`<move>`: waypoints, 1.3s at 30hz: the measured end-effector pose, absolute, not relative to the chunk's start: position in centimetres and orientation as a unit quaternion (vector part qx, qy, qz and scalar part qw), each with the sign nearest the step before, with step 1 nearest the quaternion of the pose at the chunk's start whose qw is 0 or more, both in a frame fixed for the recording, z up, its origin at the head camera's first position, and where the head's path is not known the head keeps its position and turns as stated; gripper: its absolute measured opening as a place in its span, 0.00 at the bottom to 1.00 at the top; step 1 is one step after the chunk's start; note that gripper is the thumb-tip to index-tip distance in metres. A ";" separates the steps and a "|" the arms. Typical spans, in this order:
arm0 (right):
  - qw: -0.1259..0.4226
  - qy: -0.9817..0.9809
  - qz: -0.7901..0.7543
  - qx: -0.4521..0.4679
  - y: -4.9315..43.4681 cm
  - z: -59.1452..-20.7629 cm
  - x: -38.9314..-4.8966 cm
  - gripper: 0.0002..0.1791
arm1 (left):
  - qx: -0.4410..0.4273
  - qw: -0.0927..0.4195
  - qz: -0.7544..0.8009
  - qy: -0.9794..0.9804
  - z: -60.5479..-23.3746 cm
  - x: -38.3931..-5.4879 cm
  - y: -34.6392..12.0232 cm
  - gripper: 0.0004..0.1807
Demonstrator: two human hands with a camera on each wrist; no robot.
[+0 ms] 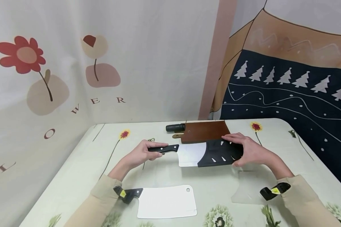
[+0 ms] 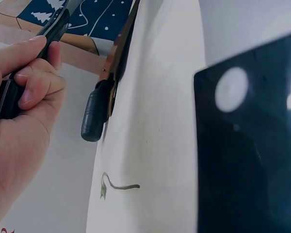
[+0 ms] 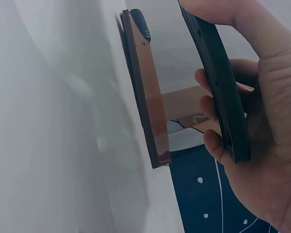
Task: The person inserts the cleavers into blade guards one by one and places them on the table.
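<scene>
My left hand (image 1: 142,154) grips the black handle (image 1: 169,148) of a cleaver, held above the table. The bare part of its blade (image 1: 191,154) shows between the handle and a black blade sheath (image 1: 218,154), which covers the far end. My right hand (image 1: 251,150) holds that sheath by its right end; in the right wrist view the thumb and fingers are around the sheath (image 3: 220,87). Nearer me lies a second cleaver (image 1: 167,203), unsheathed, its handle partly behind my left wrist. Its dark-looking blade (image 2: 252,145) fills the right of the left wrist view.
Behind the held cleaver lies a brown leather sheath (image 1: 206,130) with a black handle (image 1: 175,127) at its left. A clear plastic piece (image 1: 245,187) lies below my right forearm, partly hidden. Printed curtains (image 1: 159,63) border the back and sides of the flower-patterned table.
</scene>
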State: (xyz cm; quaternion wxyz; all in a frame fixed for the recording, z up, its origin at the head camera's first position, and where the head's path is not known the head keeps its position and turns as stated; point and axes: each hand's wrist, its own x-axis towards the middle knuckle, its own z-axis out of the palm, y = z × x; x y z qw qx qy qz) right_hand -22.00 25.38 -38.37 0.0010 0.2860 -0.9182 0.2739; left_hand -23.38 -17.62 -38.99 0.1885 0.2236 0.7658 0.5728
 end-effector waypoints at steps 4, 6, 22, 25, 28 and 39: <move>0.005 -0.920 0.268 0.286 25.4 -38.3 -22.0 0.52 | 0.218 0.187 0.570 0.770 -38.9 -23.3 -17.5 0.22; 0.004 -0.921 0.266 0.284 25.4 -38.3 -22.0 0.52 | 0.218 0.187 0.568 0.771 -38.9 -23.4 -17.4 0.22; -0.014 -0.907 0.290 0.306 22.7 -38.9 -22.2 0.50 | 0.248 0.190 0.571 0.759 -38.9 -23.1 -13.6 0.21; -0.014 -0.906 0.295 0.304 22.8 -38.7 -22.2 0.51 | 0.248 0.187 0.579 0.754 -39.0 -23.2 -13.5 0.21; -0.014 -0.905 0.298 0.303 22.8 -38.5 -22.3 0.51 | 0.244 0.186 0.584 0.751 -38.9 -23.2 -13.4 0.22; -0.010 -0.906 0.299 0.299 22.8 -38.9 -22.3 0.51 | 0.217 0.184 0.592 0.754 -39.4 -23.0 -13.1 0.21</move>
